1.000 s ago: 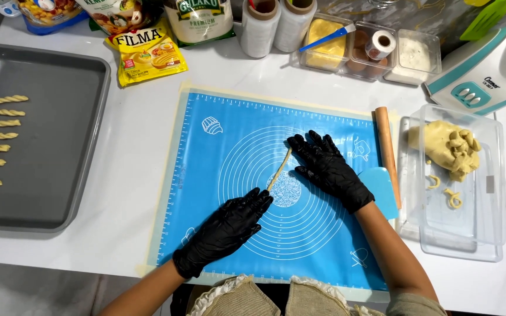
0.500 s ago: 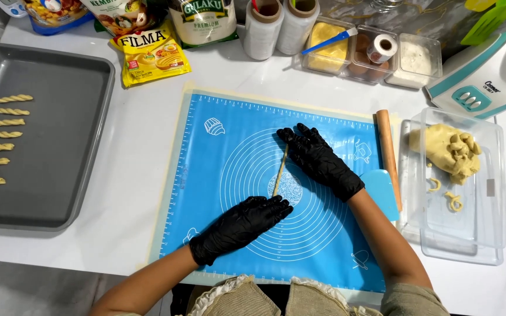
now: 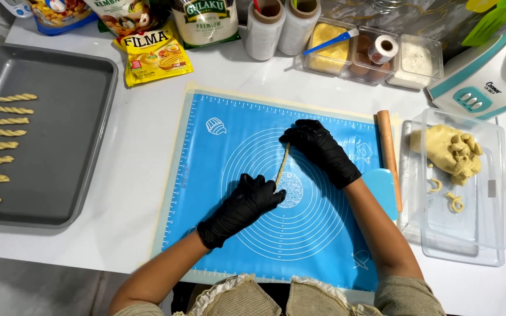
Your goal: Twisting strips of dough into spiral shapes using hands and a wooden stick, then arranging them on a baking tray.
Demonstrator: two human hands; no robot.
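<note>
A thin pale rope of dough (image 3: 283,164) lies on the blue silicone baking mat (image 3: 218,175), running from upper right to lower left. My left hand (image 3: 247,202), in a black glove, presses on the rope's near end with its fingertips. The far end sits under the fingers of my right hand (image 3: 318,149), also black-gloved. Both hands lie flat on the mat with the rope stretched between them.
A grey baking tray (image 3: 60,140) at the left holds several twisted dough sticks (image 3: 6,146). A wooden rolling pin (image 3: 388,152) and blue scraper (image 3: 382,190) lie right of the mat. A clear container (image 3: 475,222) holds a dough lump (image 3: 451,151). Packets, rolls and tubs line the back.
Both hands have shifted along the mat, the left one moving up and right toward the rope's near end. The dough rope has turned to a steeper angle.
</note>
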